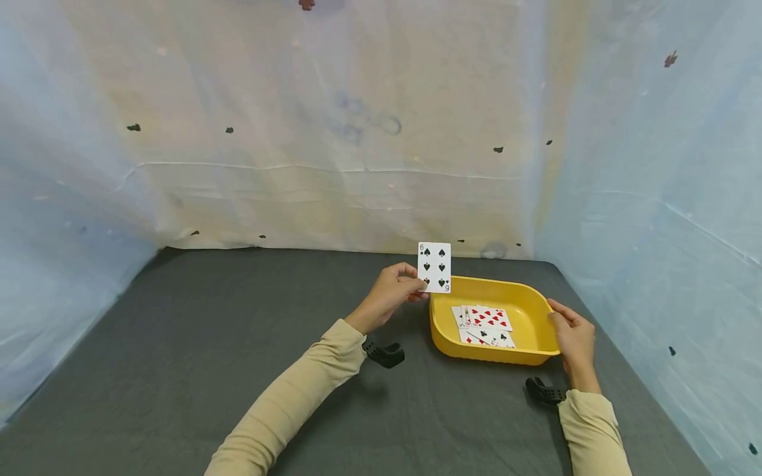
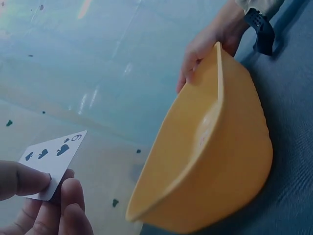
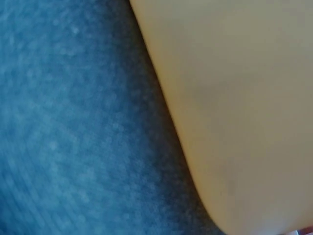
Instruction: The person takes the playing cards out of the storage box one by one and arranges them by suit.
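Observation:
My left hand [image 1: 394, 291] pinches a playing card, the six of spades [image 1: 434, 267], by its lower left edge. The card stands upright with its face toward the head camera, beside the far left corner of a yellow tub [image 1: 532, 301]. With thumb and fingers at the rim, my right hand [image 1: 574, 336] grips the tub's right end. Several playing cards [image 1: 487, 318] lie overlapping face up inside the tub, hearts among them. The left wrist view shows the held six of spades [image 2: 54, 156] apart from the tub [image 2: 230, 147]. Only the tub's wall [image 3: 244, 107] and cloth fill the right wrist view.
A dark grey cloth [image 1: 208, 350] covers the table. Pale sheeting [image 1: 333, 132] hangs behind it and along both sides. Black bands with pods [image 1: 385, 354] sit at both wrists, close above the cloth.

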